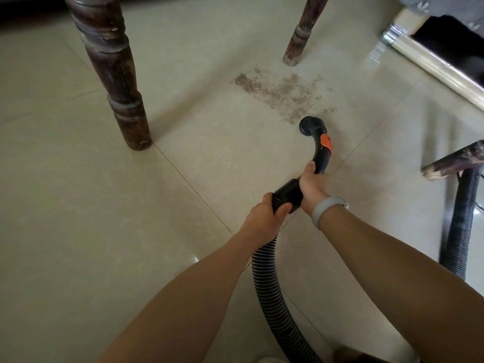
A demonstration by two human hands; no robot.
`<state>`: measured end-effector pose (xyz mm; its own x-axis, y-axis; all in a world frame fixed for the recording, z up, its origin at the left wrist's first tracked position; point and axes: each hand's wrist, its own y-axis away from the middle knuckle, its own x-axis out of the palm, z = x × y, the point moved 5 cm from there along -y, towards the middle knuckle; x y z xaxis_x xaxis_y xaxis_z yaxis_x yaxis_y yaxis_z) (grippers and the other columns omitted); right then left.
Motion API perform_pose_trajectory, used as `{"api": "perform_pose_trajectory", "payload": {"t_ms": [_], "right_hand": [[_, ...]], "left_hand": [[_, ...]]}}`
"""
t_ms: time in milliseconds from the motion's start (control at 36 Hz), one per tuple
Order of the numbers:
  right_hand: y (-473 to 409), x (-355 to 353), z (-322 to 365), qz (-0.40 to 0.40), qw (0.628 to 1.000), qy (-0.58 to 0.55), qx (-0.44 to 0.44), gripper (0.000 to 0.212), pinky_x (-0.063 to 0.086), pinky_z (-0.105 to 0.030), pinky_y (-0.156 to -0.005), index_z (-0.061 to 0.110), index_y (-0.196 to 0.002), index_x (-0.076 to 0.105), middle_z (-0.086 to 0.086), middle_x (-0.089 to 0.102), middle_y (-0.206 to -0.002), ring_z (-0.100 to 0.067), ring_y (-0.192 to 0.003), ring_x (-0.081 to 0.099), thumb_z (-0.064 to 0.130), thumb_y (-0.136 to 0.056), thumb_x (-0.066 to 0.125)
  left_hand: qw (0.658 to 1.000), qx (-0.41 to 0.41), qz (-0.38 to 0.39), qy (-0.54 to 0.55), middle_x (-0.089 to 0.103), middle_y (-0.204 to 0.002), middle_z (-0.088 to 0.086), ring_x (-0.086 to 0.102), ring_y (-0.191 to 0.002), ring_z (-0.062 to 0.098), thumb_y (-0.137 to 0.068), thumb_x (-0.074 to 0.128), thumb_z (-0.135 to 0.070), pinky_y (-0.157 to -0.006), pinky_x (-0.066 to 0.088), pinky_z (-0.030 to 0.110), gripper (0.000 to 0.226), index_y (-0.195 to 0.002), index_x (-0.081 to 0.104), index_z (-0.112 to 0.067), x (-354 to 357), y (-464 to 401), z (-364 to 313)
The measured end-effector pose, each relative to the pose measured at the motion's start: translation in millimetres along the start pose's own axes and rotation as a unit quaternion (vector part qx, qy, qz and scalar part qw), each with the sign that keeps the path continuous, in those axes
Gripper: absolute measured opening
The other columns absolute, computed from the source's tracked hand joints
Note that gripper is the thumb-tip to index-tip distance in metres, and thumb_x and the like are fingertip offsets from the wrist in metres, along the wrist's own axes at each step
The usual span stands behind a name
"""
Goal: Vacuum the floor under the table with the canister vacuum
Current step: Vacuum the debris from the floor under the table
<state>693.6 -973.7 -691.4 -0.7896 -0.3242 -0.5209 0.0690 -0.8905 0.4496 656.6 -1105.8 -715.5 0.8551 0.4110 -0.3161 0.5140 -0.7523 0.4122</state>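
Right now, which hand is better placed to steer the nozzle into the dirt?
Right hand: it grips the curved handle nearest the nozzle, beside the dirt patch. Left hand holds the hose farther back.

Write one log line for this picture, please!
left hand: grips ribbed black hose | right hand: grips curved black nozzle | brown dirt patch: ahead, uncleaned
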Motion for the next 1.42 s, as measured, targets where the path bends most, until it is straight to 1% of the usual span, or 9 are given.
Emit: {"api": "perform_pose_trajectory", "payload": {"t_ms": [111,306,417,500,639,833,972,1111,1417], "right_hand": [[-4.5,5.1,7.3,0.015,1.000,-0.027,0.000,0.044,0.042,-0.032,-0.071,0.006,-0.128,0.041,-0.009,0.054,-0.106,-0.023,-0.084,0.051,0.040,-0.100,0.037],[-6.4,16.8,0.1,0.023,0.999,-0.024,0.000,0.044,0.042,-0.033,-0.072,0.006,-0.125,0.043,-0.002,0.050,-0.084,-0.024,-0.083,0.052,0.042,-0.100,0.038],[-4.7,20.5,-5.2,0.026,1.000,-0.017,0.001,0.043,0.042,-0.034,-0.071,0.006,-0.123,0.043,-0.006,0.052,-0.095,-0.022,-0.080,0.052,0.042,-0.100,0.037],[-6.0,24.0,-4.4,0.031,0.999,-0.021,-0.002,0.041,0.042,-0.034,-0.070,0.007,-0.120,0.044,-0.006,0.053,-0.093,-0.020,-0.073,0.051,0.042,-0.100,0.038],[-10.8,30.7,3.4,0.041,0.999,-0.027,-0.008,0.043,0.044,-0.035,-0.072,0.007,-0.123,0.044,-0.002,0.051,-0.084,-0.024,-0.083,0.054,0.042,-0.099,0.039],[-17.4,41.0,25.1,0.065,0.997,-0.036,-0.006,0.045,0.049,-0.037,-0.080,0.008,-0.128,0.042,-0.010,0.056,-0.110,-0.028,-0.095,0.057,0.042,-0.099,0.039],[-17.1,55.4,42.5,0.077,0.996,-0.034,-0.017,0.042,0.046,-0.033,-0.075,0.007,-0.124,0.046,-0.007,0.055,-0.101,-0.025,-0.089,0.055,0.041,-0.099,0.039],[-12.3,74.3,54.3,0.095,0.995,-0.025,-0.026,0.043,0.047,-0.035,-0.083,0.006,-0.125,0.046,-0.008,0.055,-0.103,-0.025,-0.091,0.054,0.041,-0.100,0.039],[-2.5,106.2,79.4,0.120,0.992,-0.024,-0.028,0.043,0.047,-0.034,-0.082,0.006,-0.127,0.045,-0.007,0.052,-0.099,-0.024,-0.090,0.053,0.039,-0.100,0.038]], "left_hand": [[1.000,0.003,-0.008,0.002,0.055,-0.093,0.006,0.055,-0.082,0.022,-0.099,0.043,-0.038,-0.071,0.045,0.030,0.044,-0.132,0.038,-0.010,-5.5,-5.8,-5.6],[1.000,0.006,-0.009,-0.012,0.055,-0.090,0.004,0.055,-0.080,0.022,-0.099,0.043,-0.038,-0.073,0.048,0.033,0.043,-0.131,0.038,-0.010,-9.7,-1.1,2.2],[1.000,0.010,-0.006,-0.013,0.056,-0.088,0.004,0.056,-0.078,0.021,-0.099,0.043,-0.038,-0.073,0.049,0.033,0.042,-0.129,0.039,-0.010,-13.4,2.3,7.9],[1.000,0.008,-0.012,-0.008,0.056,-0.087,0.004,0.057,-0.077,0.021,-0.098,0.043,-0.039,-0.073,0.050,0.034,0.040,-0.127,0.041,-0.011,-15.1,2.2,9.3],[1.000,-0.005,-0.024,0.000,0.056,-0.088,0.004,0.055,-0.077,0.020,-0.098,0.043,-0.040,-0.067,0.046,0.029,0.040,-0.128,0.041,-0.013,-17.1,-5.3,8.5],[0.999,-0.003,-0.044,0.001,0.056,-0.084,0.003,0.054,-0.071,0.017,-0.097,0.045,-0.042,-0.060,0.042,0.026,0.039,-0.121,0.046,-0.011,-33.7,-20.6,0.4],[0.998,0.004,-0.063,-0.004,0.057,-0.089,0.005,0.054,-0.075,0.019,-0.097,0.044,-0.041,-0.060,0.040,0.025,0.039,-0.120,0.048,-0.010,-51.1,-28.4,-3.7],[0.997,-0.008,-0.075,0.003,0.058,-0.092,0.007,0.055,-0.075,0.019,-0.097,0.044,-0.043,-0.063,0.041,0.027,0.040,-0.120,0.048,-0.011,-66.9,-32.6,2.6],[0.994,-0.027,-0.105,-0.012,0.056,-0.093,0.007,0.053,-0.076,0.022,-0.097,0.043,-0.045,-0.064,0.040,0.028,0.042,-0.122,0.048,-0.011,-105.0,-37.9,1.8]]}}
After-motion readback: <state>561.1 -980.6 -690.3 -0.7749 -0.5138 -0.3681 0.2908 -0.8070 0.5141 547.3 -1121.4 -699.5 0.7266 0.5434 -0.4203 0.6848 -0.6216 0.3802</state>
